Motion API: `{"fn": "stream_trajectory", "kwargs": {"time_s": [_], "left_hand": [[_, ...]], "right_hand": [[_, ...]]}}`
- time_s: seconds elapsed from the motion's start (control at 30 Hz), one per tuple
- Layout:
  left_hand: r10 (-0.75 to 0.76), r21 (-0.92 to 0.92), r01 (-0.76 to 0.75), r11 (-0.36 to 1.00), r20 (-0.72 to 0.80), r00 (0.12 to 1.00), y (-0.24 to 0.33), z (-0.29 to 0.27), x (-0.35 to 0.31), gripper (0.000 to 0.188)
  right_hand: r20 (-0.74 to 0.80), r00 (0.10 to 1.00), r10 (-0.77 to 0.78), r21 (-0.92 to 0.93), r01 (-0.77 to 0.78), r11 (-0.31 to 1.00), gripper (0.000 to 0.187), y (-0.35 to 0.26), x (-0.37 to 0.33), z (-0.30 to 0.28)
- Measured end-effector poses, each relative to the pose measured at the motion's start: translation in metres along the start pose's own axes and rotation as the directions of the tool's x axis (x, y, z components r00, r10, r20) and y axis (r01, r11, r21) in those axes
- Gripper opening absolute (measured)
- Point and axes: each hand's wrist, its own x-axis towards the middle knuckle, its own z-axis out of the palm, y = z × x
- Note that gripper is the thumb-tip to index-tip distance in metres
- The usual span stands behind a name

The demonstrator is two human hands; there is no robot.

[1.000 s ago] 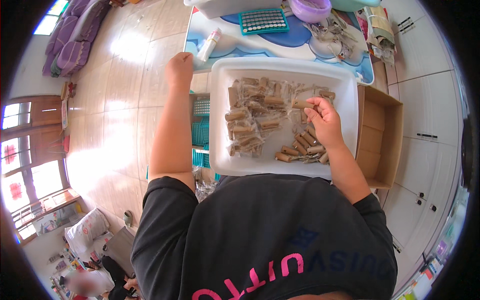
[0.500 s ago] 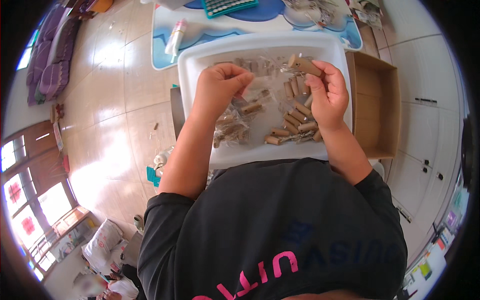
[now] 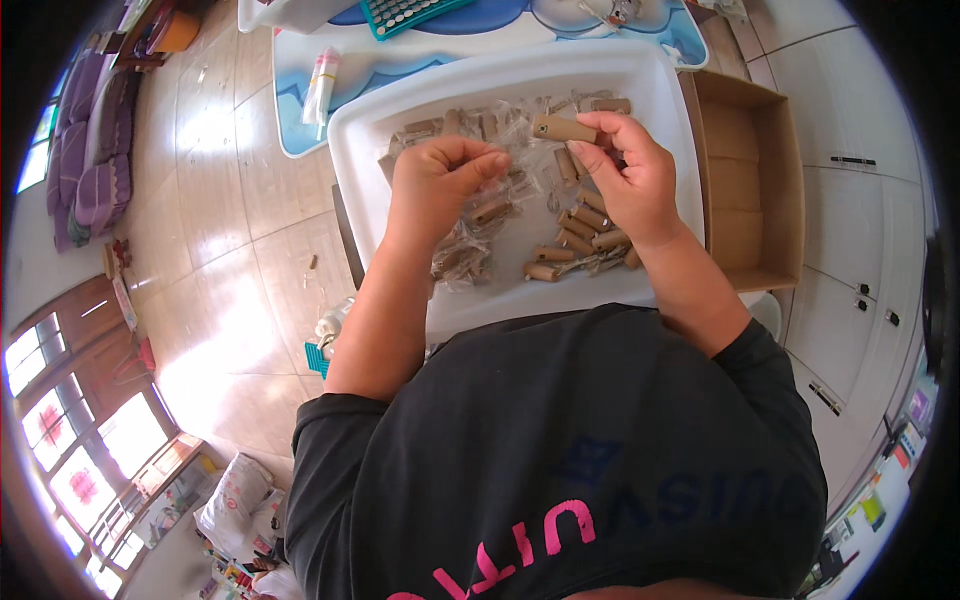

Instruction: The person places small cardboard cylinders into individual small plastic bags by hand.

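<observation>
Between the thumb and fingers of my right hand (image 3: pixel 640 180) is a small brown cylinder (image 3: pixel 560 129) with a dark hole near its end, held nearly level above a white plastic tub (image 3: pixel 347 150). My left hand (image 3: pixel 435 185) is pinched closed over the tub's left half; clear film lies right beside its fingertips, but what they grip is not plain. Below the right hand, several bare brown cylinders (image 3: pixel 577 236) lie in a loose pile with metal chains (image 3: pixel 597 262). Clear plastic bags (image 3: pixel 465 255) with similar cylinders fill the tub's left side and back.
An open cardboard box (image 3: pixel 755 180) stands against the tub's right side. Behind the tub is a blue-and-white table (image 3: pixel 290 100) bearing a clear packet (image 3: pixel 321 88) and a teal tray (image 3: pixel 410 15). White cabinets (image 3: pixel 850 220) line the right; a purple sofa (image 3: pixel 105 150) stands far left.
My right hand has moved a little left with the brown cylinder, closer to the left hand. The left hand stays pinched. The whole view has shifted slightly.
</observation>
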Motion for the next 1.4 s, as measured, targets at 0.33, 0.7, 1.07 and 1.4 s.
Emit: {"fn": "stream_trajectory", "kwargs": {"time_s": [0.33,0.7,1.07,1.4], "left_hand": [[-0.071,0.044,0.065,0.997,0.131,0.989,-0.004,0.006,0.005,0.03],[-0.2,-0.116,0.258,0.959,0.368,0.908,-0.014,0.01,0.007,0.028],[-0.212,-0.337,0.311,0.889,0.299,0.93,-0.016,0.016,0.006,0.029],[-0.221,-0.331,0.299,0.895,0.253,0.942,-0.016,0.017,0.008,0.022]], "right_hand": [[0.288,0.913,0.289,0.135,-0.338,0.931,0.021,0.0,0.004,-0.002],[0.375,0.878,0.297,0.033,-0.333,0.942,0.016,0.006,0.008,-0.004],[0.339,0.911,0.235,0.116,-0.289,0.95,0.014,0.002,0.006,-0.003],[0.32,0.945,0.061,-0.097,-0.031,0.995,0.012,-0.002,0.005,0.001]]}}
